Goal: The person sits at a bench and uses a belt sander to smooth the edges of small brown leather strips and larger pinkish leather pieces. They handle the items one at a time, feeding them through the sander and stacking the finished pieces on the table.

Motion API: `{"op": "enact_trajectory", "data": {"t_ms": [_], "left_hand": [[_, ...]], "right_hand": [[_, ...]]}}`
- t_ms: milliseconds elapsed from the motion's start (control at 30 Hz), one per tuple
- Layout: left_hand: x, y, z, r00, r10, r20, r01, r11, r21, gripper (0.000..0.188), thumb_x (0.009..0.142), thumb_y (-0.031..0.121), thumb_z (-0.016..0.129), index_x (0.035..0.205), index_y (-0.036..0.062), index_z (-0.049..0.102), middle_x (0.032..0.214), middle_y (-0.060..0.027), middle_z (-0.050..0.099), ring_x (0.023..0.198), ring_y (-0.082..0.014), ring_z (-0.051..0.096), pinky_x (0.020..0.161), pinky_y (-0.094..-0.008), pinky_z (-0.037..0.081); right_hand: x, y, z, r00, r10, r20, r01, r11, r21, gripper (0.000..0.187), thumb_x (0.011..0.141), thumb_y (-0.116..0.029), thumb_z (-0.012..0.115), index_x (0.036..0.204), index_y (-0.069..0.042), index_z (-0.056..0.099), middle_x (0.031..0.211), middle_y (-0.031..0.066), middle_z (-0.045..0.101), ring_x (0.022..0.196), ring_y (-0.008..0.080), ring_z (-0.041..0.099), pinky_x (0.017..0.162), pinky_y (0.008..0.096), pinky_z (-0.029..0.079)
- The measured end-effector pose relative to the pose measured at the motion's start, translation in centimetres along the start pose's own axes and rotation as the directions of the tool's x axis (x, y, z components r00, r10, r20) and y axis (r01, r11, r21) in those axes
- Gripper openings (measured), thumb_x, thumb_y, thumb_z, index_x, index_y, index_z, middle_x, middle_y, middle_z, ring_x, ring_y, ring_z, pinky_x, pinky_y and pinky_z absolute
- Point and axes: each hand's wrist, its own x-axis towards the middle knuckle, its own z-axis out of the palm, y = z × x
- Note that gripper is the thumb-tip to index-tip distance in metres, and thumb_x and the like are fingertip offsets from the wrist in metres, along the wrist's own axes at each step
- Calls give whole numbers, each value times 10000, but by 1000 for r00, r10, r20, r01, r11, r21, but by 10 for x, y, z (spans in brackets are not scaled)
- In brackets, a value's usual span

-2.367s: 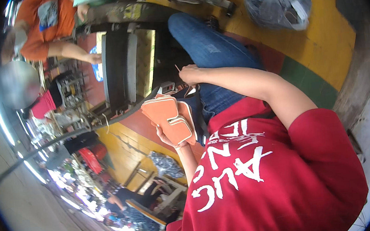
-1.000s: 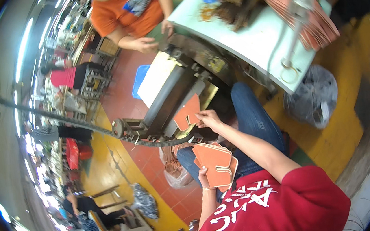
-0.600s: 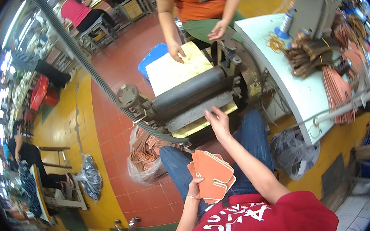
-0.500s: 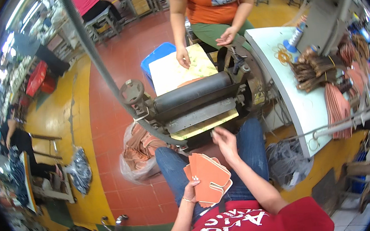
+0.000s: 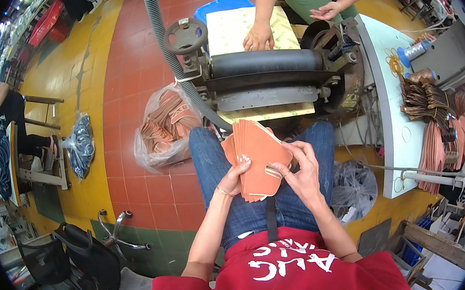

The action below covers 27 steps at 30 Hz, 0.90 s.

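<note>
A fanned stack of flat orange-brown cut pieces [image 5: 257, 156] with pale edges is held over my lap. My left hand [image 5: 235, 178] grips its left side, thumb on top. On the other side, my right hand [image 5: 302, 173] pinches the stack's right edge between thumb and fingers. Just beyond my knees stands a roller machine with a black roller [image 5: 266, 62] and a metal plate below it. A yellow-patterned board [image 5: 266, 113] sticks out on my side of it. Across the machine, a person's hand [image 5: 258, 36] presses on the board's far part; their other hand is open, palm up.
A clear plastic bag [image 5: 168, 129] of similar pieces sits on the floor at left. The white table [image 5: 390, 106] at right carries thread spools and bundles of brown and orange pieces. A grey hose [image 5: 159, 28] crosses beside the machine's handwheel [image 5: 185, 36].
My right hand has come back from near the machine to the stack and taken its right edge. The stack has risen toward the machine. The other person's hand now lies on the board near the roller.
</note>
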Motion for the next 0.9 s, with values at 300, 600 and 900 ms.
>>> {"op": "enact_trajectory", "data": {"t_ms": [300,600,900], "left_hand": [[7,-16,-8,990,130,-45,-137,956,-258,524,878,269,600,1305,44,396,1215,-115,536,1118,-227,544,951,-376,463],[-12,16,-32,913,325,-248,-369,915,-160,559,837,259,591,1314,39,399,1240,-156,530,1117,-295,548,952,-433,465],[-35,19,-41,901,379,-212,-414,896,-158,563,830,259,596,1308,36,397,1227,-155,530,1100,-307,556,918,-447,490]], "right_hand": [[-5,3,8,974,211,84,-227,929,293,225,811,-161,706,929,4,610,719,58,619,531,140,553,455,238,428],[49,99,39,703,619,351,-521,111,846,200,918,-185,583,1051,-35,583,814,28,638,626,81,606,578,201,525],[91,104,69,713,667,216,-277,-16,961,353,910,-134,586,1192,42,468,1065,118,555,930,178,599,848,293,535]]}}
